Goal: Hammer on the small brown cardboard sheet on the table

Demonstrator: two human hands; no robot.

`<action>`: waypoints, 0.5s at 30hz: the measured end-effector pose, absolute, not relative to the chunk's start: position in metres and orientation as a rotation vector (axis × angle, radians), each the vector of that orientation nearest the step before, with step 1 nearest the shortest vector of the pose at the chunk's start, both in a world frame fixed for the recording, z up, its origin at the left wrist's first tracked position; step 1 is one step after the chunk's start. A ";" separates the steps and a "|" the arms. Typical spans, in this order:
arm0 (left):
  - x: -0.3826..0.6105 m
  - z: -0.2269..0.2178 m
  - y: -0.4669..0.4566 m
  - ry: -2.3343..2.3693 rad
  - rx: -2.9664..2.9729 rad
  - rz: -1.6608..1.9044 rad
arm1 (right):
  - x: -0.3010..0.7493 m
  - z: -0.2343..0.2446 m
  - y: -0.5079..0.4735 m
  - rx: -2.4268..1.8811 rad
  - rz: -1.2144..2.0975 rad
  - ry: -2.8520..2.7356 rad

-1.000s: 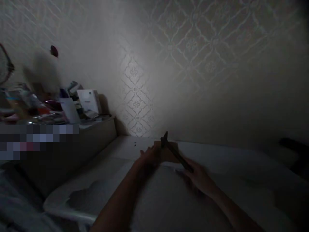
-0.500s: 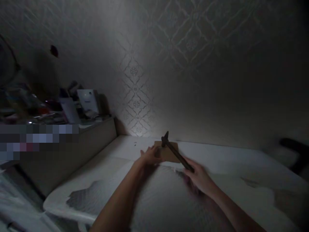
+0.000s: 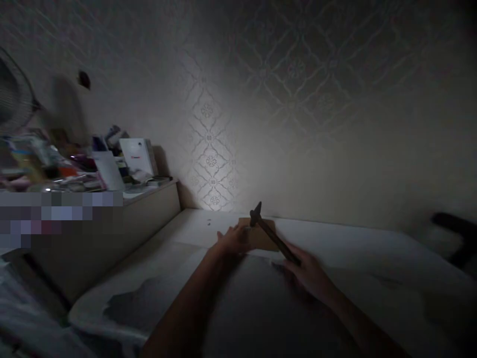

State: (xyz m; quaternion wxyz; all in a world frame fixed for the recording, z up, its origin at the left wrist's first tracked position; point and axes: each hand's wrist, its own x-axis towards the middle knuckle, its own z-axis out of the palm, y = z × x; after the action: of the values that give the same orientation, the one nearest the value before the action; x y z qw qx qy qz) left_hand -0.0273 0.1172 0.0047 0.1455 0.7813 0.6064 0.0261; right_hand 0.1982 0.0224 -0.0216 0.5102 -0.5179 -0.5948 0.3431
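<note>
My right hand [image 3: 307,268] is wrapped round the handle of a hammer [image 3: 278,241]. The hammer's dark head is over a flat brown board [image 3: 265,240], near its left part. My left hand [image 3: 233,241] rests at the board's left side, its fingertips drawn together by a small thin pale object [image 3: 247,227] just under the hammer head. That object is too small to name. Whether the hammer head touches it, I cannot tell. The board lies flat on a white table [image 3: 313,236] close to the wall.
Two tiny bits [image 3: 209,222] lie on the table left of the board. A cabinet [image 3: 149,214] at the left holds a white box [image 3: 137,155] and mixed clutter, with a fan [image 3: 15,94] behind. A patterned wall [image 3: 298,149] closes the back. A dark object [image 3: 456,231] stands at right.
The light has shifted: the wall and cabinet clutter look brighter, my arms and the near table darker. The hammer and both hands are in almost the same place.
</note>
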 end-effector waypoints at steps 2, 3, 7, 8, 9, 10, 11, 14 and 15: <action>-0.027 0.003 0.119 1.748 2.251 0.062 | 0.199 -0.023 0.023 -1.275 0.823 -1.459; -0.028 0.003 0.119 1.744 2.259 0.055 | 0.200 -0.024 0.024 -1.291 0.818 -1.477; -0.028 0.002 0.120 1.720 2.288 0.047 | 0.202 -0.031 0.028 -1.268 0.748 -1.559; -0.028 0.002 0.119 1.718 2.290 0.053 | 0.203 -0.032 0.029 -1.246 0.726 -1.573; -0.028 0.002 0.119 1.721 2.288 0.059 | 0.203 -0.034 0.029 -1.229 0.712 -1.585; -0.028 0.002 0.118 1.725 2.285 0.060 | 0.203 -0.034 0.029 -1.217 0.703 -1.594; -0.028 0.003 0.118 1.729 2.283 0.059 | 0.203 -0.035 0.029 -1.209 0.698 -1.602; -0.028 0.003 0.118 1.733 2.291 0.042 | 0.203 -0.034 0.028 -1.230 0.712 -1.600; -0.028 0.003 0.119 1.732 2.303 0.034 | 0.203 -0.034 0.028 -1.246 0.723 -1.594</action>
State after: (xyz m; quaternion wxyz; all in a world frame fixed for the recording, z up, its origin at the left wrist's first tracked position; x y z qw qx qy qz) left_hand -0.0275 0.1186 0.0027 0.1295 0.7925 0.5959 0.0118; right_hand 0.2032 0.0279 -0.0337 0.4763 -0.5099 -0.6524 0.2958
